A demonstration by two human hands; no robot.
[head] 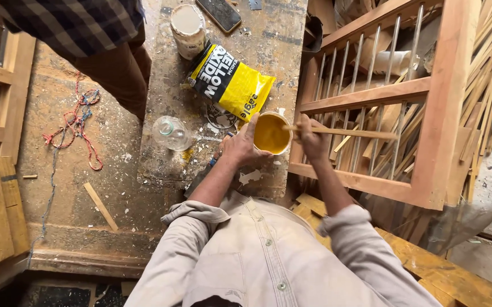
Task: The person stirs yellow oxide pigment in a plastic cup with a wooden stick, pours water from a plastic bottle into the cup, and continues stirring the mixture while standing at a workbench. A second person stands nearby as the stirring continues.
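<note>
- The left hand point(239, 145) grips the side of a small round container point(271, 134) full of thick yellow paste. The fingers are curled around its wall and the thumb lies near the rim.
- The container stands at the near right edge of the workbench point(166, 165), a worn wooden top with many stains and white spots.
- The right hand point(312, 138) is closed around a thin wooden stick point(345, 132). One end of the stick reaches over the yellow paste; I cannot tell if it dips in. The other end points to the right, across the wooden frame.
- The wooden frame point(442, 102) with thin metal bars is just to the right of the workbench, and many wood strips are piled behind it.
- A yellow and black bag point(232, 82) lies on the workbench just beyond the container, and its lower corner is very near the rim.
- A white can point(188, 28) stands farther up the workbench, beside a dark phone point(218, 13).
- A clear glass jar point(171, 132) lies to the left of the left hand.
- Another person in a checked shirt point(75, 23) and brown trousers stands at the far left of the workbench.
- A red and blue string point(78, 128) lies on the lower surface at the left.
</note>
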